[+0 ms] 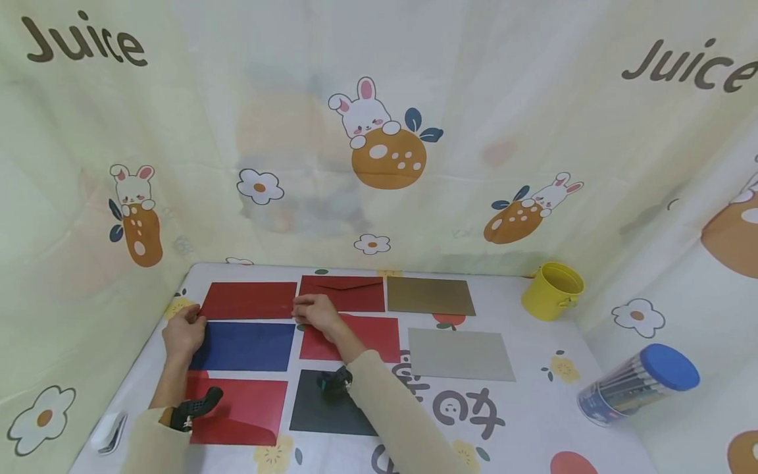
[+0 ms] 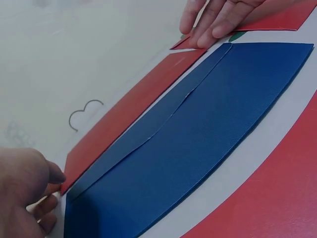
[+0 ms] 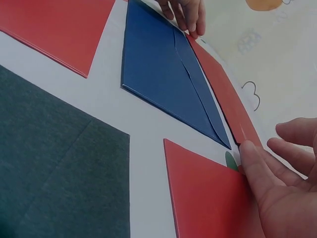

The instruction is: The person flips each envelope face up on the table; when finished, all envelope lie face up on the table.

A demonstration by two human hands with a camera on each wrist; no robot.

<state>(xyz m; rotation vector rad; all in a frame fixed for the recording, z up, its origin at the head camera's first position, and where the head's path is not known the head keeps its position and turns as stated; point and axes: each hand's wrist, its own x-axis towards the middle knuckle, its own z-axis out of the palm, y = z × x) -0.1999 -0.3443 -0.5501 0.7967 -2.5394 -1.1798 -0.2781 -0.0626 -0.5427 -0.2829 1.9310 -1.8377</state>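
A flat dark red envelope (image 1: 249,301) lies in the back left of the table. My left hand (image 1: 184,334) holds its left end, fingers curled at the corner in the left wrist view. At the other end, my right hand (image 1: 318,312) touches the corner with thumb and fingertips; its fingers look fairly straight in the right wrist view (image 3: 285,198). In front of it is a blue envelope (image 1: 249,347) with its flap line showing. A second dark red envelope (image 1: 361,297) lies behind my right hand, and a brighter red one (image 1: 379,336) lies partly under my right forearm.
Gold (image 1: 429,296), grey (image 1: 462,354), dark green (image 1: 314,408) and red (image 1: 249,408) envelopes lie around. A yellow bucket (image 1: 551,293) and a blue-lidded tub of pens (image 1: 633,385) stand at the right. A white stapler (image 1: 109,432) sits at the left edge.
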